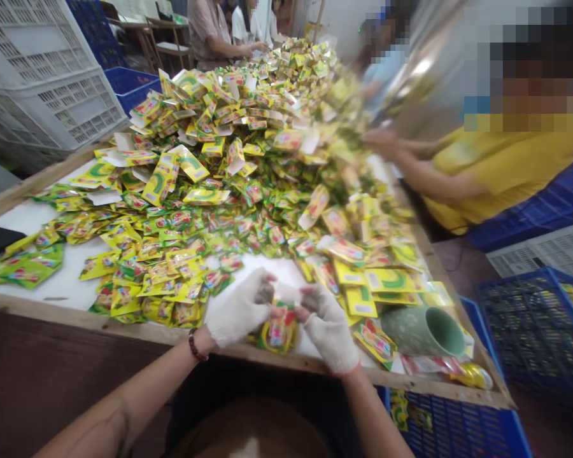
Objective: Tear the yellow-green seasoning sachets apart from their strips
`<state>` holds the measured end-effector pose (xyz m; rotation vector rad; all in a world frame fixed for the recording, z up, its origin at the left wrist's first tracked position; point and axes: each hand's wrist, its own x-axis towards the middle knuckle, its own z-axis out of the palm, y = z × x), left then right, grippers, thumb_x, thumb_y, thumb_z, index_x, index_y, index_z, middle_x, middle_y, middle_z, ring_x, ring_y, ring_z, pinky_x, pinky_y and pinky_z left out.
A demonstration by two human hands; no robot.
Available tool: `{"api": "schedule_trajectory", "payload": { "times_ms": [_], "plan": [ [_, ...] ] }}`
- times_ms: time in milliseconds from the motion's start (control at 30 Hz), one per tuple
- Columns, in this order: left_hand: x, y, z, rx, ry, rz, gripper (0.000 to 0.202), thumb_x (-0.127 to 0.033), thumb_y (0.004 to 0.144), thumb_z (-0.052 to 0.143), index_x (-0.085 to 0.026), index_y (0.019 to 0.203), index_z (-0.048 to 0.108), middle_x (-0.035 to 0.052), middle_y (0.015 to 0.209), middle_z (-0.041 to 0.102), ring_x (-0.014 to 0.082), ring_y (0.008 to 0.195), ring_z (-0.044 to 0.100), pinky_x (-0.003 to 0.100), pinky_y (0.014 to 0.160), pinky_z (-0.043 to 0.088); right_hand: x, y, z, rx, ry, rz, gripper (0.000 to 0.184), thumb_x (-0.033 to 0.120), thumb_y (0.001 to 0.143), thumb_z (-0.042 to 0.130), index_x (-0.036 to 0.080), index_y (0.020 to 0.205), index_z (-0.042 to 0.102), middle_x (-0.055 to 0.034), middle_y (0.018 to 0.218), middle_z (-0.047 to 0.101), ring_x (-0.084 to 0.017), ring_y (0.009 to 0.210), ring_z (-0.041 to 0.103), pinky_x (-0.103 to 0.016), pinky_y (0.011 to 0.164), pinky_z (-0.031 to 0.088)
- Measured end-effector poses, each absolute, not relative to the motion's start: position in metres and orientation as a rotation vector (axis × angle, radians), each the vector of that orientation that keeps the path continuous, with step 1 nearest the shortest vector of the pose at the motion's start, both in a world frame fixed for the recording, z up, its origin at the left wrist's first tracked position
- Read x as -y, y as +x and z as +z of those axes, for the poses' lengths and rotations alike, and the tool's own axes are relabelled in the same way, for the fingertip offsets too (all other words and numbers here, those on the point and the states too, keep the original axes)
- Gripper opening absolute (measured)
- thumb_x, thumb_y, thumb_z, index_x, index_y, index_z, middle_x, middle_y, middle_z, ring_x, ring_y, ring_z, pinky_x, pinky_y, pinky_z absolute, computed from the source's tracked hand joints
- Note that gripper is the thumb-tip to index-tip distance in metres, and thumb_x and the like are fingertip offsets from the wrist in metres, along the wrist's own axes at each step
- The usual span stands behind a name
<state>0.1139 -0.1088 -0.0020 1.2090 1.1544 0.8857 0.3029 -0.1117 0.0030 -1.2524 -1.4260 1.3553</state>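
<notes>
In the head view, both my hands wear white gloves with bare fingertips. Between them, near the table's front edge, stands a small yellow candy box (279, 332) with red and green print and its white top flap up. My left hand (243, 310) pinches the box's upper left side. At the upper right corner, the fingers of my right hand (328, 327) are closed on the same box. To the left lie rows of yellow and green candy packets (172, 273). Flat yellow boxes (382, 280) are stacked to the right.
A large heap of boxes (210, 108) covers the table's far part. A green cup (424, 331) lies on its side at right, near a yellow-capped tube (475, 375). A dark phone (0, 242) sits at left. Blue crates (520, 318) and a person in yellow (477, 172) are right.
</notes>
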Motion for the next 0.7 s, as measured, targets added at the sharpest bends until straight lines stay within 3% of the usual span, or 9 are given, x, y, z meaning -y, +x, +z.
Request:
{"api": "schedule_trajectory", "payload": {
  "times_ms": [67, 233, 333, 467, 700],
  "plan": [
    [0.107, 0.111, -0.005, -1.115, 1.225, 0.858, 0.047, -0.025, 0.068, 0.071, -0.018, 0.113, 0.055, 0.0007, 0.086, 0.064, 0.0129, 0.071, 0.058, 0.025, 0.064, 0.047, 0.112, 0.304, 0.004, 1.488, -1.249, 1.319, 0.029, 0.028, 0.080, 0.058, 0.020, 0.107, 0.056, -0.0011, 0.079, 0.063, -0.016, 0.074, 0.061, -0.027, 0.066, 0.050],
    [0.103, 0.107, 0.007, -1.140, 1.468, 0.777, 0.012, -0.026, 0.074, 0.065, -0.015, 0.081, 0.065, -0.0013, 0.074, 0.062, 0.0115, 0.069, 0.054, 0.021, 0.062, 0.043, 0.114, 0.307, 0.011, 1.823, -1.321, 1.057, 0.017, 0.026, 0.083, 0.056, 0.019, 0.089, 0.071, -0.0047, 0.083, 0.070, -0.021, 0.079, 0.063, -0.031, 0.075, 0.049],
    [0.101, 0.105, 0.020, -1.149, 1.544, 0.724, 0.018, -0.030, 0.080, 0.058, -0.014, 0.075, 0.065, -0.0025, 0.066, 0.057, 0.0099, 0.063, 0.048, 0.020, 0.058, 0.038, 0.116, 0.304, 0.018, 1.829, -1.297, 1.030, 0.022, 0.030, 0.086, 0.054, 0.019, 0.091, 0.072, -0.0041, 0.080, 0.070, -0.020, 0.074, 0.063, -0.029, 0.068, 0.048],
    [0.097, 0.100, 0.030, -1.128, 1.549, 0.651, 0.026, -0.035, 0.082, 0.056, -0.012, 0.077, 0.068, -0.0011, 0.067, 0.058, 0.0098, 0.062, 0.047, 0.020, 0.057, 0.037, 0.115, 0.296, 0.028, 1.813, -1.341, 1.064, 0.028, 0.037, 0.088, 0.052, 0.017, 0.077, 0.070, -0.0009, 0.064, 0.062, -0.015, 0.062, 0.055, -0.023, 0.057, 0.043],
    [0.106, 0.100, 0.028, -1.123, 1.473, 0.703, 0.028, -0.035, 0.084, 0.055, -0.012, 0.076, 0.069, -0.0012, 0.063, 0.058, 0.0096, 0.058, 0.047, 0.019, 0.053, 0.038, 0.113, 0.296, 0.023, 1.785, -1.313, 1.079, 0.022, 0.032, 0.086, 0.055, 0.017, 0.080, 0.071, -0.0024, 0.070, 0.067, -0.017, 0.067, 0.062, -0.025, 0.061, 0.049]
  ]
}}
